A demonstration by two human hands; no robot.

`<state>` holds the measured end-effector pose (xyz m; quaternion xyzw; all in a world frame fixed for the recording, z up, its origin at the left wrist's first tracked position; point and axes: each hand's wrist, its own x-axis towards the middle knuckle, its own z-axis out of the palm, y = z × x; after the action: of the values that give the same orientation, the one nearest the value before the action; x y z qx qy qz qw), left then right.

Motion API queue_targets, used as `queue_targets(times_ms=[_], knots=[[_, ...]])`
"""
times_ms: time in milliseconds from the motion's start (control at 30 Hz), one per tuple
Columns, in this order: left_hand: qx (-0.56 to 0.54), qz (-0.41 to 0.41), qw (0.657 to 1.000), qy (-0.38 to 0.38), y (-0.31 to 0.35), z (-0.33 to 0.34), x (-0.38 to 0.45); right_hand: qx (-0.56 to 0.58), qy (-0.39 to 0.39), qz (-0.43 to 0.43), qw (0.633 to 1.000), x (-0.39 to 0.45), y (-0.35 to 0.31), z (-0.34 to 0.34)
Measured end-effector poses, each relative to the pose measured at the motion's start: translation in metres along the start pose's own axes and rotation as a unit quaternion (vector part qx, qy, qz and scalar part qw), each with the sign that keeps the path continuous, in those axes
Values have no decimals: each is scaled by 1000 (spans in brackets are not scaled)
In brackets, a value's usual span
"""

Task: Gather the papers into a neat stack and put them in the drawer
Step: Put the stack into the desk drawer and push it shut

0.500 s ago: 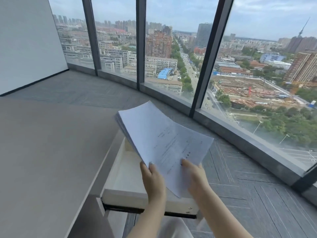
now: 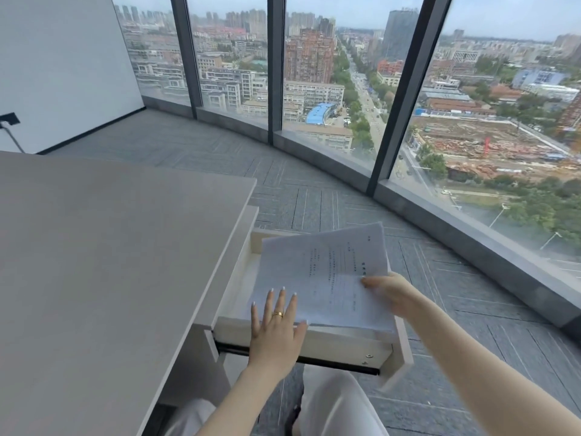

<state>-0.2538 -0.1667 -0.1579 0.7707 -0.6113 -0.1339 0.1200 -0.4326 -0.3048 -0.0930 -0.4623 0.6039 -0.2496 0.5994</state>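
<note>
A stack of white printed papers lies tilted over the open drawer, which sticks out from the right side of the grey desk. The stack's near edge rests on the drawer's front wall and its far corner reaches past the back. My left hand lies flat with straight fingers spread on the stack's near left corner and the drawer front. My right hand holds the stack's right edge, thumb on top of the paper.
Grey carpet floor runs to a curved wall of tall windows with dark frames. A white wall with a socket and cable stands at the left. White trousers show below the drawer.
The stack has come down from mid-air into the drawer. My left hand has let go of it and now lies flat on it. The view has shifted so more of the desk shows.
</note>
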Motion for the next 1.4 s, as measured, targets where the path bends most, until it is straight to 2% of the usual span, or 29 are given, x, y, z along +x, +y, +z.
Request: queue_targets(times_ms=[200, 300, 333, 433, 567, 667, 867, 967, 1033, 1067, 1200, 1300, 1400], knots=[[26, 13, 998, -55, -24, 26, 0, -42, -1, 5, 999, 43, -2, 29], [93, 26, 995, -11, -38, 37, 0, -57, 4, 31, 998, 68, 7, 43], [99, 9, 995, -31, -40, 39, -1, -67, 8, 40, 997, 76, 11, 47], [91, 14, 995, -37, -41, 49, 0, -88, 21, 63, 994, 92, 25, 56], [93, 23, 995, 25, -42, 52, 1, -102, 36, 95, 990, 106, 40, 56], [98, 17, 994, 37, -43, 55, 0, -109, 48, 104, 987, 112, 50, 57], [96, 20, 995, -4, -45, 54, -1, -128, 126, 70, 981, 109, 68, 61], [101, -1, 995, -28, -42, 46, -2, -127, 125, 63, 982, 99, 67, 53], [92, 20, 995, -29, -37, 39, -2, -117, 121, 31, 985, 86, 64, 46], [68, 22, 996, -59, -36, 36, -2, -122, 118, 4, 985, 77, 62, 43], [67, 27, 992, -106, -35, 28, -1, -193, 103, -148, 964, 28, 61, 41], [52, 25, 991, -123, -30, 13, -5, -284, 92, -248, 921, -14, 74, 36], [33, 56, 995, -75, -19, -14, -5, -384, 110, -307, 864, -46, 96, 19]])
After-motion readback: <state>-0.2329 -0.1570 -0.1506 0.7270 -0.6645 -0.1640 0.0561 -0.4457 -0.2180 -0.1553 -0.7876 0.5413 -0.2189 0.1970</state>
